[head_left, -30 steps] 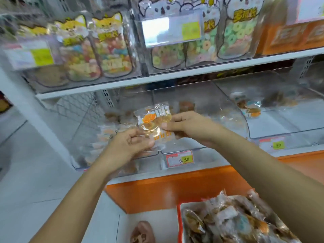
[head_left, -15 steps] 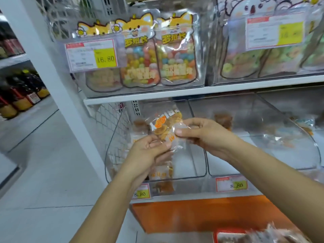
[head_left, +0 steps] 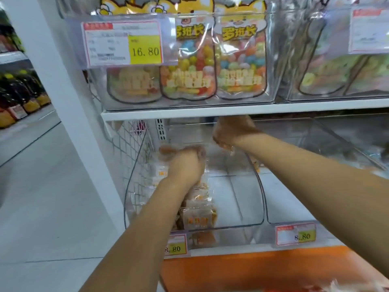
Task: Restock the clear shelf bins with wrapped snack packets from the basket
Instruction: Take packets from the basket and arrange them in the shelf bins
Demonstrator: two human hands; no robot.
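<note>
Both my hands reach into the leftmost clear bin (head_left: 261,199) on the lower shelf. My left hand (head_left: 186,163) is curled, knuckles up, round a blurred brownish snack packet (head_left: 166,151) above the stacked packets (head_left: 197,218) on the bin's left side. My right hand (head_left: 231,131) is deeper and higher, just under the upper shelf board, fingers curled. Blur hides whether it grips anything. A sliver of wrapped packets in the basket (head_left: 336,288) shows at the bottom right edge.
A white shelf board (head_left: 231,110) runs right above my hands, carrying clear bins of candy bags (head_left: 189,66). A second clear bin (head_left: 315,165) stands to the right. Wire mesh (head_left: 128,161) and a white post (head_left: 52,81) close off the left side. An orange base (head_left: 252,268) lies below.
Both hands have pushed forward from in front of the bin into it. The packet went in with them. The hands have moved apart, the right one rising under the shelf board. The view shifted closer.
</note>
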